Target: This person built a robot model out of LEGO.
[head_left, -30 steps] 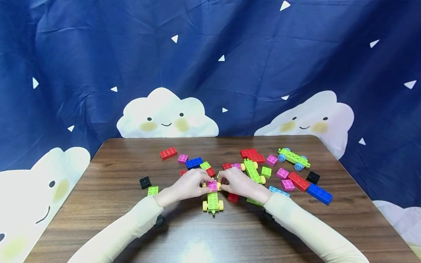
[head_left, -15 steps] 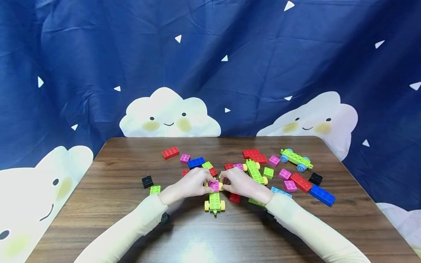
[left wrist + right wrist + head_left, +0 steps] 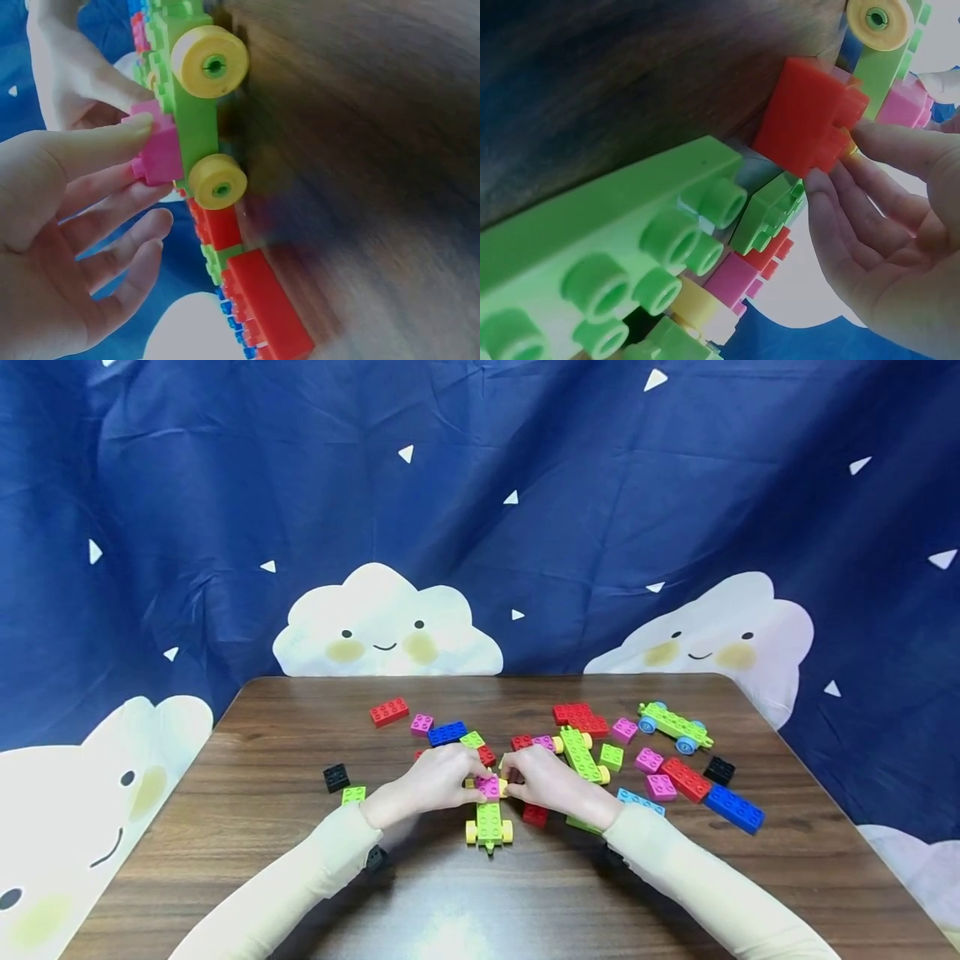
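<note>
In the middle of the table lies a lime green toy car base point(image 3: 489, 825) with yellow wheels. A pink brick point(image 3: 161, 154) sits at its far end, on the studded side. My left hand point(image 3: 433, 778) pinches that brick between thumb and forefinger, the other fingers loosely bent. From the opposite side, my right hand point(image 3: 551, 782) grips the base near a far yellow wheel point(image 3: 503, 787). In the right wrist view, a red brick point(image 3: 799, 116) in the foreground hides the right fingertips' exact contact.
Right of the hands are a second green base point(image 3: 577, 753) with yellow wheels, a blue-wheeled base point(image 3: 675, 725) and several loose bricks. A long blue brick point(image 3: 733, 808) lies far right. At the left are a black brick point(image 3: 336, 777) and a red brick point(image 3: 389, 712).
The head view has shifted slightly. Both hands stay at the pink brick and the green base, with no visible change in their hold.
</note>
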The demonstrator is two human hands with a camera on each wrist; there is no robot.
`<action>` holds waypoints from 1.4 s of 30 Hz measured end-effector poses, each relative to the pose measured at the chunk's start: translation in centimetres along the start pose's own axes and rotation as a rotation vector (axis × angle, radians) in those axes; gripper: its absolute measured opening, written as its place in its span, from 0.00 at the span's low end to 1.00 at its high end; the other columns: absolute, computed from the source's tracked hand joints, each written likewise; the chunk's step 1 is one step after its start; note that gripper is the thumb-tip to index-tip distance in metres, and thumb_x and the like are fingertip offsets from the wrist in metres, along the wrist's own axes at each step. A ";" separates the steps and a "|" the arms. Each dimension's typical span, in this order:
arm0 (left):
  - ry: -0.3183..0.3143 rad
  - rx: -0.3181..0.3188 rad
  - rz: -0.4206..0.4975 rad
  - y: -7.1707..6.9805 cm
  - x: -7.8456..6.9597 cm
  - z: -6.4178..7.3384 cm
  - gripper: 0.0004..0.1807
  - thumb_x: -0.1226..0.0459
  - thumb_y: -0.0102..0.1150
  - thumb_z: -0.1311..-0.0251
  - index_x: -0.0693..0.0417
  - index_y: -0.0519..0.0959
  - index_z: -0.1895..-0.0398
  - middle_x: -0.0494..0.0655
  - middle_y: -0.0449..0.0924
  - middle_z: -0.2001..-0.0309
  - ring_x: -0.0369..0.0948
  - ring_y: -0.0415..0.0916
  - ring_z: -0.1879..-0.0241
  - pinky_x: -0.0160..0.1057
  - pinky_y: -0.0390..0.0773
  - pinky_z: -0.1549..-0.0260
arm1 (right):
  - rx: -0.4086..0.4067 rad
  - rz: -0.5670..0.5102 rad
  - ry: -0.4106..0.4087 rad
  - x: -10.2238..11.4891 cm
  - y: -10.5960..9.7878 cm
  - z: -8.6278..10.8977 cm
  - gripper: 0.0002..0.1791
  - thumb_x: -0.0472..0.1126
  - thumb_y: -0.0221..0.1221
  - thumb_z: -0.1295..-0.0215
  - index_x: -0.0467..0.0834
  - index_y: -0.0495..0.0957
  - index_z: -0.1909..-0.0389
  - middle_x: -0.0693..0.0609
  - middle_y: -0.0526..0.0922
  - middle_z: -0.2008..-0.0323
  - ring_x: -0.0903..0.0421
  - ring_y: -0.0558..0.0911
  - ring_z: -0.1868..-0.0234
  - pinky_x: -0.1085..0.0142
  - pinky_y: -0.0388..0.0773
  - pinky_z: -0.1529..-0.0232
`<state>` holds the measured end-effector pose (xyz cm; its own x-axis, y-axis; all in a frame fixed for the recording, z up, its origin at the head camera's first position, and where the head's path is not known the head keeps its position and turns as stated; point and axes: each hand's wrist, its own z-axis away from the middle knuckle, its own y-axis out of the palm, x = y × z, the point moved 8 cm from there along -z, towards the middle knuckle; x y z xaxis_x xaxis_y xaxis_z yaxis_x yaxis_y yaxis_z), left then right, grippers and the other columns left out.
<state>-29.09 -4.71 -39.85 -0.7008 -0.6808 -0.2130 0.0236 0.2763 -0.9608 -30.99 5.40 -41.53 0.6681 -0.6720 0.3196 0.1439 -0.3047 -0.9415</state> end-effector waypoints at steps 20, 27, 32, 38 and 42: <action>-0.070 -0.017 0.132 -0.5 0.8 -0.1 0.14 0.57 0.74 0.49 0.50 0.89 0.59 0.42 0.89 0.64 0.34 0.70 0.73 0.27 0.66 0.78 | 0.001 -0.011 0.015 0.1 -0.3 -0.2 0.05 0.37 0.69 0.43 0.41 0.82 0.71 0.52 0.85 0.73 0.65 0.75 0.74 0.73 0.73 0.70; -0.091 -0.002 0.149 -0.4 0.9 0.0 0.13 0.58 0.75 0.49 0.51 0.89 0.60 0.43 0.89 0.65 0.36 0.75 0.72 0.28 0.70 0.77 | 0.011 -0.005 0.018 0.2 -0.2 -0.2 0.05 0.37 0.69 0.43 0.42 0.82 0.70 0.53 0.85 0.74 0.65 0.74 0.75 0.74 0.73 0.71; -0.124 -0.015 0.127 -0.4 1.1 0.1 0.14 0.55 0.75 0.50 0.49 0.89 0.60 0.41 0.90 0.65 0.37 0.77 0.69 0.29 0.72 0.76 | 0.003 0.005 0.009 0.3 -0.3 -0.3 0.04 0.36 0.68 0.42 0.41 0.83 0.70 0.51 0.85 0.73 0.64 0.76 0.74 0.73 0.74 0.70; -0.134 -0.026 0.137 -0.3 1.3 0.1 0.15 0.54 0.74 0.49 0.50 0.89 0.60 0.41 0.90 0.64 0.36 0.75 0.71 0.28 0.70 0.78 | -0.001 0.027 -0.014 0.3 -0.5 -0.3 0.04 0.37 0.68 0.41 0.42 0.83 0.70 0.51 0.86 0.72 0.64 0.76 0.74 0.74 0.74 0.71; -0.141 -0.022 0.163 -0.1 1.4 0.1 0.15 0.55 0.74 0.49 0.51 0.89 0.60 0.43 0.90 0.63 0.39 0.80 0.68 0.29 0.73 0.76 | -0.001 0.047 -0.039 0.4 -0.4 -0.2 0.04 0.37 0.68 0.41 0.42 0.83 0.70 0.52 0.86 0.73 0.65 0.76 0.75 0.74 0.73 0.71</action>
<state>-29.94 -5.76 -40.07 -0.5820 -0.7141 -0.3891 0.1117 0.4037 -0.9080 -30.94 5.08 -41.02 0.7017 -0.6590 0.2706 0.1109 -0.2741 -0.9553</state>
